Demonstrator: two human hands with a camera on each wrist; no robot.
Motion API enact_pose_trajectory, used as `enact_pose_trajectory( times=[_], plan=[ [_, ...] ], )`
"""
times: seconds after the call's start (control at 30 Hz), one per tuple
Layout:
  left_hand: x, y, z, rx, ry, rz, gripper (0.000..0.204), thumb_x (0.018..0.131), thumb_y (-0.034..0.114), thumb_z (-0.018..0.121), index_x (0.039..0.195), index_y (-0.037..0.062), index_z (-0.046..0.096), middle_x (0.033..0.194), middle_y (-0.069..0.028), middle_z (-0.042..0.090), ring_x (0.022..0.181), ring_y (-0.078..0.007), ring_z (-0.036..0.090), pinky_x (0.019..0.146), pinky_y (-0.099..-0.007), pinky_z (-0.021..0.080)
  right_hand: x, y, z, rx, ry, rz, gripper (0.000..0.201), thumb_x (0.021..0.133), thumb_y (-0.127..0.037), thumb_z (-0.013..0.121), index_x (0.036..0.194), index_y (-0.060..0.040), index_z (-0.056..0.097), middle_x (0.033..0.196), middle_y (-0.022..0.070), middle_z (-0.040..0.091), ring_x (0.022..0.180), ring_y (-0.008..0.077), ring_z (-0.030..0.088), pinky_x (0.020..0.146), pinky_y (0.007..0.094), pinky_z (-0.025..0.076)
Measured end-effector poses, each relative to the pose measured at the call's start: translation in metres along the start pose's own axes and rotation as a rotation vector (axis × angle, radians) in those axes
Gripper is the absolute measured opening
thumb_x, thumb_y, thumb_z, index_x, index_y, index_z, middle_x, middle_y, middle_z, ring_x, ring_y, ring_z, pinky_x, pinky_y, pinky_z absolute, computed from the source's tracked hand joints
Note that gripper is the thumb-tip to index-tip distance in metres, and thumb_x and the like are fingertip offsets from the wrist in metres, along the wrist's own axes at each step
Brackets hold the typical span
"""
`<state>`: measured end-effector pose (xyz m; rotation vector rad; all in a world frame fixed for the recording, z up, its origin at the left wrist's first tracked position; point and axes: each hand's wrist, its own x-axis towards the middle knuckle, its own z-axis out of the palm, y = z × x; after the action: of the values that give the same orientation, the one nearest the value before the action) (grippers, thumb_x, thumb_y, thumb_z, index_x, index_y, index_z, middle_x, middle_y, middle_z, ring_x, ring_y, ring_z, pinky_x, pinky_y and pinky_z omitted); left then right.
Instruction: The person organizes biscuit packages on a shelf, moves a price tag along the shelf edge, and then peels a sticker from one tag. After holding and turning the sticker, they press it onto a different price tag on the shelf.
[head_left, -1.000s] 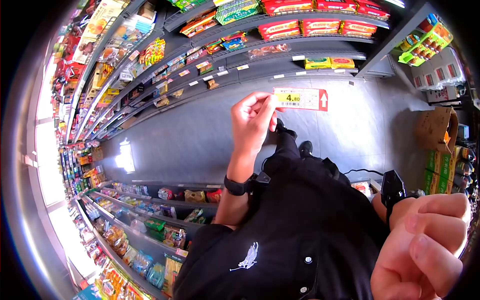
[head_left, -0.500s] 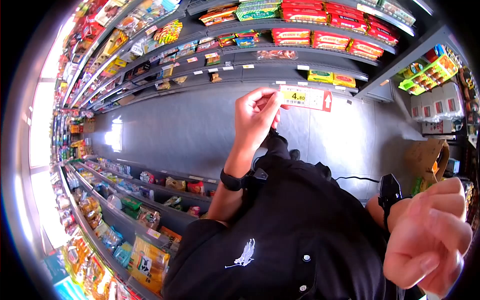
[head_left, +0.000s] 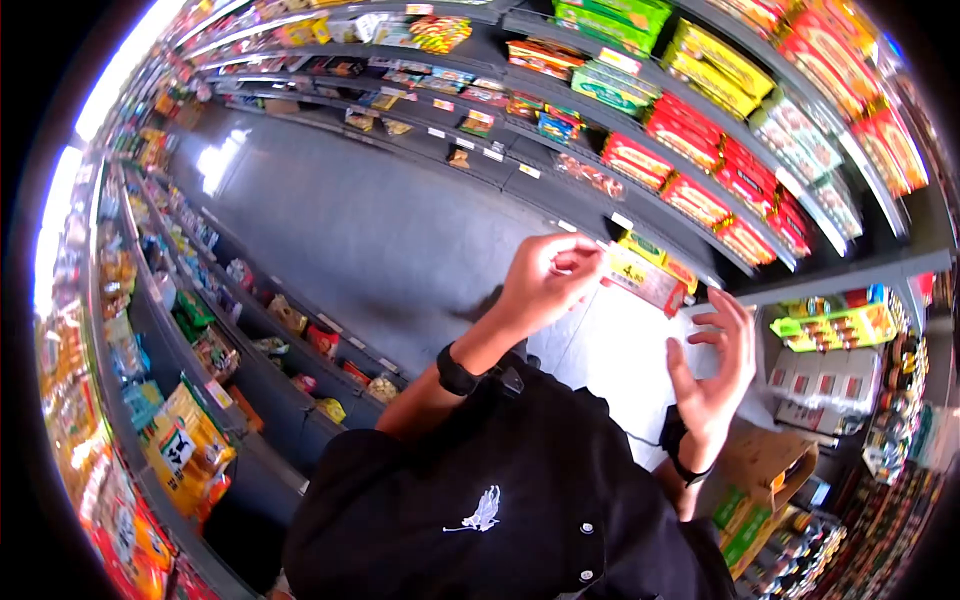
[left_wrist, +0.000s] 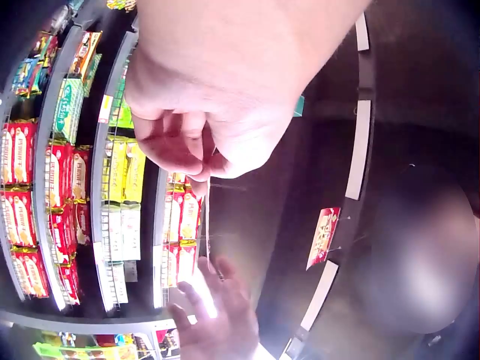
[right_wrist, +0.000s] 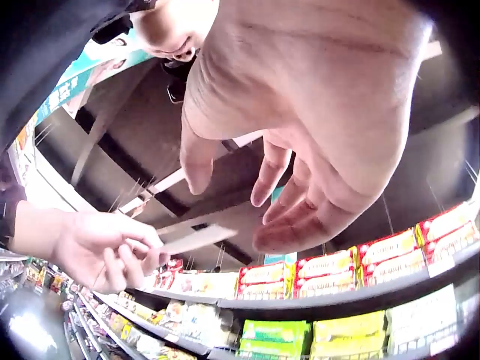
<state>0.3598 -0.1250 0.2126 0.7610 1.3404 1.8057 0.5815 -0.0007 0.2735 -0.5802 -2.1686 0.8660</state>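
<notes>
The left hand [head_left: 552, 283] pinches a price tag [head_left: 645, 281] reading 4.80 by its left end, in front of the lower shelf. To the tag's right the right hand [head_left: 715, 365] is raised with fingers spread and slightly bent, holding nothing and apart from the tag. In the right wrist view the tag [right_wrist: 198, 240] shows pale and nearly edge-on, between the left hand [right_wrist: 109, 251] and the right hand's [right_wrist: 300, 112] fingers. The left wrist view shows the left hand [left_wrist: 214, 112] with thumb and fingertips together, the tag mostly hidden, and the right hand [left_wrist: 217, 319] below.
Shelves with red packets [head_left: 697, 198], yellow packets [head_left: 716, 68] and green packets [head_left: 612, 22] run across the top. Another shelf row with a yellow bag [head_left: 188, 450] lies at the left. An open cardboard box [head_left: 770, 462] and a white-wrapped stack [head_left: 825, 378] stand at the right.
The head view has turned and the shelves appear tilted. The right hand has moved from the lower right up beside the tag, its fingers opening from a curl. The left hand still pinches the tag.
</notes>
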Motion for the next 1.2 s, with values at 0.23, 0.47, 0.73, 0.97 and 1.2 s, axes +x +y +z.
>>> enact_pose_trajectory(
  times=[0.23, 0.47, 0.73, 0.97, 1.2],
  plan=[
    [-0.006, -0.016, -0.004, -0.074, -0.008, -0.063, 0.021, 0.109, 0.017, 0.070, 0.111, -0.0035, 0.074, 0.089, -0.0074, 0.080, 0.062, -0.0035, 0.062, 0.052, -0.0227, 0.047, -0.004, 0.035, 0.035, 0.060, -0.140, 0.065, 0.080, 0.076, 0.001, 0.091, 0.151, -0.0003, 0.061, 0.125, 0.0131, 0.072, 0.095, 0.0188, 0.073, 0.086, 0.0328, 0.063],
    [-0.010, -0.019, -0.014, -0.045, -0.038, -0.108, 0.018, 0.111, 0.014, 0.067, 0.113, -0.0031, 0.073, 0.092, -0.0095, 0.078, 0.065, -0.0065, 0.059, 0.055, -0.0241, 0.048, -0.007, 0.037, 0.051, 0.151, -0.110, 0.145, 0.070, 0.078, -0.002, 0.090, 0.144, 0.0011, 0.067, 0.103, 0.0098, 0.074, 0.086, 0.0167, 0.070, 0.082, 0.0329, 0.059],
    [-0.015, -0.029, -0.023, -0.013, -0.055, -0.156, 0.019, 0.112, 0.015, 0.067, 0.115, -0.0025, 0.072, 0.092, -0.0088, 0.077, 0.067, -0.0062, 0.060, 0.056, -0.0235, 0.047, -0.014, 0.036, 0.053, 0.158, -0.122, 0.148, 0.053, 0.081, -0.002, 0.088, 0.132, 0.0012, 0.071, 0.094, 0.0080, 0.073, 0.081, 0.0170, 0.070, 0.081, 0.0327, 0.058],
    [-0.018, -0.039, -0.029, -0.064, -0.010, -0.216, 0.020, 0.111, 0.014, 0.068, 0.114, -0.0048, 0.073, 0.091, -0.0075, 0.079, 0.064, -0.0043, 0.060, 0.054, -0.0230, 0.046, -0.017, 0.043, 0.059, 0.065, -0.151, 0.131, 0.046, 0.081, -0.006, 0.090, 0.124, 0.0001, 0.075, 0.094, 0.0092, 0.075, 0.081, 0.0180, 0.071, 0.079, 0.0330, 0.058],
    [-0.012, -0.022, -0.037, -0.030, -0.025, -0.260, 0.023, 0.113, 0.018, 0.067, 0.120, -0.0015, 0.076, 0.091, -0.0047, 0.077, 0.061, -0.0037, 0.056, 0.052, -0.0214, 0.040, -0.008, 0.033, 0.060, 0.106, -0.172, 0.167, 0.045, 0.081, -0.006, 0.092, 0.124, -0.0014, 0.077, 0.094, 0.0076, 0.076, 0.082, 0.0184, 0.073, 0.080, 0.0346, 0.061]
  ],
)
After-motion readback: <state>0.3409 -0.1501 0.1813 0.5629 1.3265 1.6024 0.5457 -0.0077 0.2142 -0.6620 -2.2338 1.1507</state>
